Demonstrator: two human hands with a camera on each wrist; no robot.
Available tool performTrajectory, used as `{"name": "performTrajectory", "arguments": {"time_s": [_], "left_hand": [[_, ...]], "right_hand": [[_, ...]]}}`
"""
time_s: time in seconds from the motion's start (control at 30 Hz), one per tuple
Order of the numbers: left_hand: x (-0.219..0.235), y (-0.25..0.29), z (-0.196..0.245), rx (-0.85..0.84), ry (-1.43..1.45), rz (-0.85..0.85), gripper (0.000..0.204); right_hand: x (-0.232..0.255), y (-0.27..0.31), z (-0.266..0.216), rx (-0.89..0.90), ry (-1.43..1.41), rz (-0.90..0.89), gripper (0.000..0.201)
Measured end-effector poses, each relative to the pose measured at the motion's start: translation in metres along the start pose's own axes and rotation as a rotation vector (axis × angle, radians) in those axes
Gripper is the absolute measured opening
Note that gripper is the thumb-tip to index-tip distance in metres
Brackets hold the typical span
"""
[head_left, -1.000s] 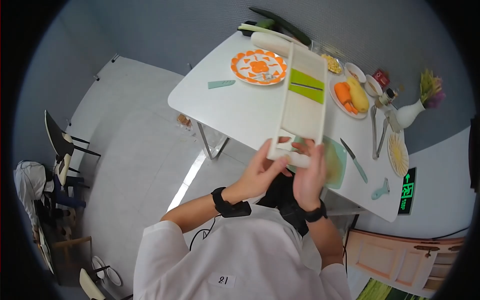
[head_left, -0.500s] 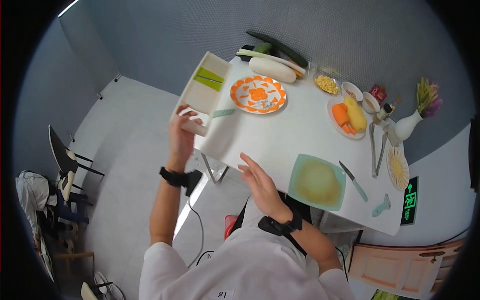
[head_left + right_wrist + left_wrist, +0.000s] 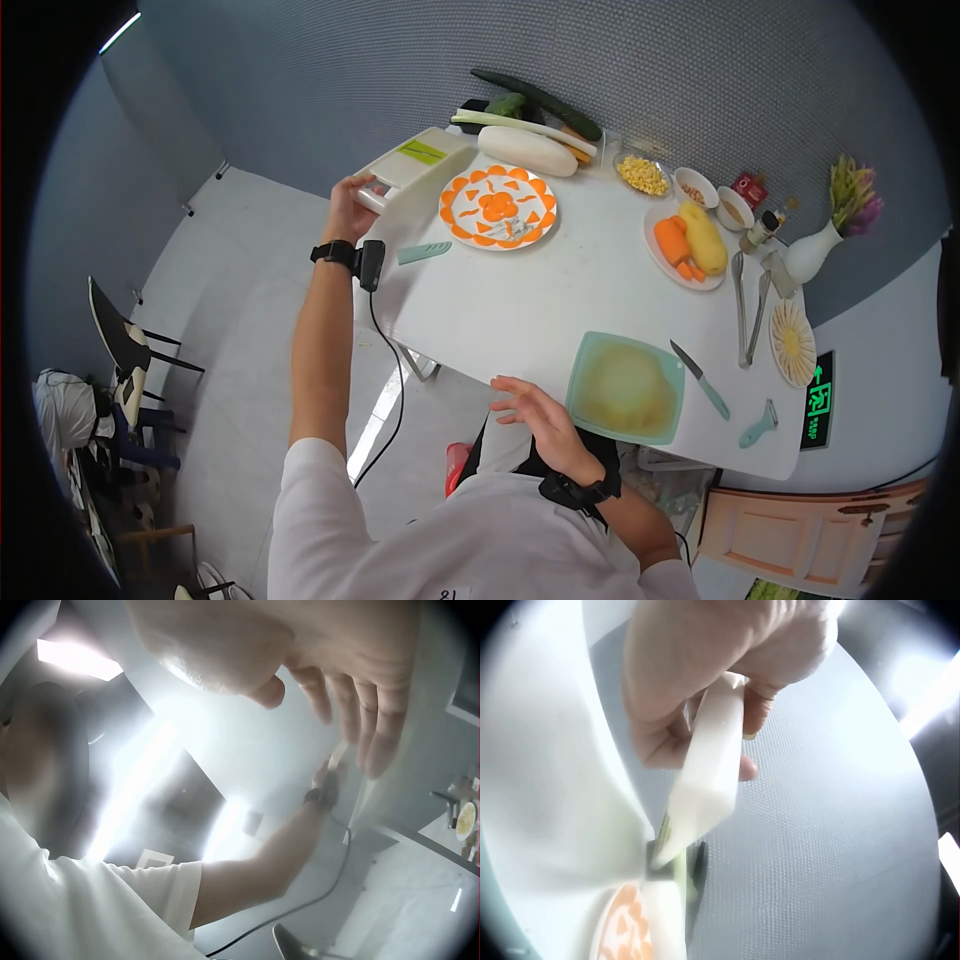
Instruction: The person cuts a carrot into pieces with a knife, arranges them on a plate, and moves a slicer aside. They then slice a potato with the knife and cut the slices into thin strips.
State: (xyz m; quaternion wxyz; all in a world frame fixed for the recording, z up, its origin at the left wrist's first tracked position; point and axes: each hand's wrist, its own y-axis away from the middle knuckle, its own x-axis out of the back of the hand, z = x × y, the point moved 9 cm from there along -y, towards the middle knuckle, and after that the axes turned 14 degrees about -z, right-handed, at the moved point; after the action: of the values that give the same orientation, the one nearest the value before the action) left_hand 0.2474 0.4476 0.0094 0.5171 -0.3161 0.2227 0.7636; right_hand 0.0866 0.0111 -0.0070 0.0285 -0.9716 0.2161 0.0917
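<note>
One slicer, its near end gripped by your left hand, is at the table's far left; your right hand is loosely spread. Set the slicer down flat, clear of the plate.

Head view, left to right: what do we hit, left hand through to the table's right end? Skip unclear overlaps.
Left hand → slicer → orange-patterned plate → pale green board → knife → tongs → yellow-striped dish.
</note>
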Motion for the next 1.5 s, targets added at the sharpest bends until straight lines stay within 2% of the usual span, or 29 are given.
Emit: {"name": "performTrajectory", "arguments": {"time_s": [0.13, 0.23, 0.33, 0.43, 0.53, 0.63, 0.73, 0.93, 1.0, 1.03, 1.07, 1.13, 1.17, 1.2, 1.27, 1.3, 1.4, 1.5], "left_hand": [[0.018, -0.021, -0.013, 0.020, 0.097, -0.020, 0.020], [0.036, -0.020, -0.017, 0.012, 0.011, 0.166, 0.027], [0.048, -0.017, -0.016, 0.167, -0.466, 0.217, 0.035], [0.009, 0.003, -0.012, 0.271, -0.797, 0.094, 0.037], [0.012, -0.010, -0.006, 0.427, -1.146, 0.102, 0.033], [0.010, -0.020, -0.008, 0.385, -1.112, 0.132, 0.031], [0.006, -0.025, -0.015, 0.359, -1.100, 0.055, 0.028], [0.011, -0.022, -0.019, 0.385, -1.097, 0.130, 0.031], [-0.002, -0.011, -0.005, 0.327, -1.363, 0.137, 0.033], [-0.008, -0.007, -0.003, 0.301, -1.500, 0.134, 0.034], [-0.020, -0.002, 0.017, -0.121, -1.823, 0.132, 0.036], [-0.017, 0.018, -0.011, -0.346, -1.866, 0.007, 0.038], [-0.050, 0.047, -0.018, -0.129, -1.640, -0.062, 0.038], [-0.086, 0.078, -0.041, -0.048, -1.586, -0.175, 0.037], [-0.120, 0.137, -0.097, 0.109, -1.421, -0.388, 0.030], [-0.140, 0.166, -0.123, 0.189, -1.355, -0.463, 0.033], [-0.188, 0.231, -0.188, 0.417, -1.102, -0.605, 0.047], [-0.207, 0.251, -0.214, 0.496, -0.809, -0.601, 0.050]], "right_hand": [[-0.002, 0.001, 0.006, -0.006, -0.043, -0.006, 0.044], [-0.003, 0.005, 0.007, -0.029, -0.050, -0.010, 0.044], [-0.004, 0.008, 0.010, -0.034, -0.066, -0.027, 0.044], [-0.006, 0.009, 0.015, -0.038, -0.066, -0.051, 0.044], [-0.009, 0.009, 0.017, -0.041, -0.068, -0.071, 0.044], [-0.011, 0.013, 0.013, -0.046, -0.077, -0.075, 0.045], [-0.009, 0.017, 0.009, -0.037, -0.084, -0.060, 0.044], [-0.003, 0.034, -0.003, -0.016, -0.041, 0.020, 0.040], [0.003, 0.051, -0.021, -0.039, 0.061, 0.093, 0.035], [0.014, 0.063, -0.033, 0.010, 0.225, 0.173, 0.029], [0.026, 0.081, -0.044, 0.050, 0.384, 0.266, 0.024], [0.050, 0.126, -0.068, 0.101, 0.725, 0.527, 0.033], [0.061, 0.150, -0.080, 0.106, 0.901, 0.666, 0.038], [0.070, 0.172, -0.086, 0.071, 1.045, 0.784, 0.044], [0.089, 0.203, -0.088, -0.083, 1.215, 0.925, 0.055], [0.098, 0.214, -0.084, -0.193, 1.221, 0.938, 0.074], [0.105, 0.226, -0.064, -0.355, 1.238, 0.847, 0.086], [0.107, 0.221, -0.052, -0.320, 1.208, 0.825, 0.084]]}}
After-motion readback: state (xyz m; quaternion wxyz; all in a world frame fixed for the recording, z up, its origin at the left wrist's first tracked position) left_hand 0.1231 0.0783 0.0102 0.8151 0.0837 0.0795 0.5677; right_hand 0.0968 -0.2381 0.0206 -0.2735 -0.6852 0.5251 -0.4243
